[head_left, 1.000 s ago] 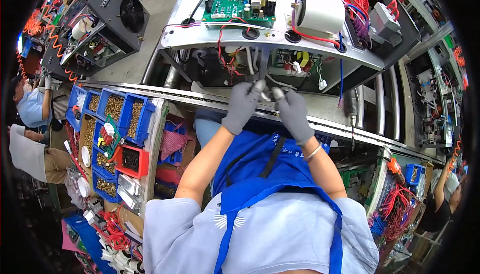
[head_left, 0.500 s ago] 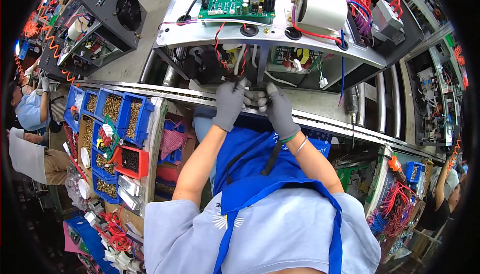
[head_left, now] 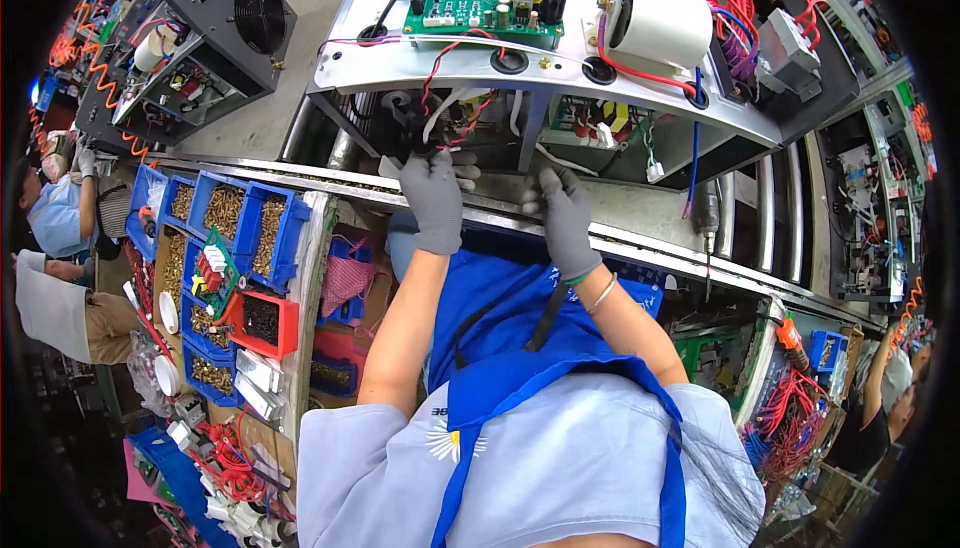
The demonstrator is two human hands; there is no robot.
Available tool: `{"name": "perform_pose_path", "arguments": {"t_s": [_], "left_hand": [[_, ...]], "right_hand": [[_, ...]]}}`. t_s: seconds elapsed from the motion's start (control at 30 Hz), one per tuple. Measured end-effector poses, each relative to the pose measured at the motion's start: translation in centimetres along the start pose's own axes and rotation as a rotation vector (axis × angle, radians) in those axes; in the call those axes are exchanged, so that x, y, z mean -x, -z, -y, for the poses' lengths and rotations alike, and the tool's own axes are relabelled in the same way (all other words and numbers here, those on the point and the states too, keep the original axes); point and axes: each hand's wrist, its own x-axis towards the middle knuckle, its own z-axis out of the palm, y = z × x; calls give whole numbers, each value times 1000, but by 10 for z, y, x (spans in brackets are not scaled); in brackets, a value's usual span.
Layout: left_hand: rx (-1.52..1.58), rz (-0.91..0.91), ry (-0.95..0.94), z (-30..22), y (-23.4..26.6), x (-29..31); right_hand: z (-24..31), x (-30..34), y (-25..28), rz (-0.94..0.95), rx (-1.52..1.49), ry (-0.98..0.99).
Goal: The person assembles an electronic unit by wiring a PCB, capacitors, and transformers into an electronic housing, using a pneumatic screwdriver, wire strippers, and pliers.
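In front of me stands an open equipment chassis [head_left: 560,68] with a silver metal shelf and dark lower bays. My left hand [head_left: 433,206], in a grey glove, is at the front of its left bay. Its fingers are closed around the end of a thin red wire [head_left: 470,131] that hangs there. A white cable [head_left: 436,118] runs beside it. Lower right of the centre divider is my gloved right hand [head_left: 566,220], its fingers curled together; what they hold, if anything, is hidden. Above, a green circuit board [head_left: 480,10] and a white cylinder [head_left: 665,23] sit on the shelf.
Blue bins [head_left: 225,206] of brass fasteners and a red bin [head_left: 263,322] of dark screws stand at left. A power screwdriver [head_left: 708,218] hangs right of my hands. Another chassis [head_left: 200,58] stands far left. Metal rollers [head_left: 765,208] lie right. Other people work at both sides.
My left hand has moved left and slightly up, away from my right hand; the two were together before. The red wires shifted with it. My right hand has moved slightly right.
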Motion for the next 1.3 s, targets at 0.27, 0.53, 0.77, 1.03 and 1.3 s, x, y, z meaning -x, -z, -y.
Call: {"name": "perform_pose_path", "arguments": {"t_s": [0.27, 0.53, 0.77, 1.03, 1.3], "left_hand": [[30, -20, 43, 3, -13, -12], [-136, 78, -122, -8, -9, -15], [-22, 117, -336, 69, -49, -15], [8, 327, 115, 43, -45, -28], [-604, -46, -361, 30, -73, 27]], "right_hand": [[19, -26, 8, 28, 354, 114], [3, -46, 14, 72, 513, 197], [-10, -72, 58, 24, 378, -56], [-21, -82, 50, 233, 492, 250], [-20, -67, 29, 303, -565, -172]]}}
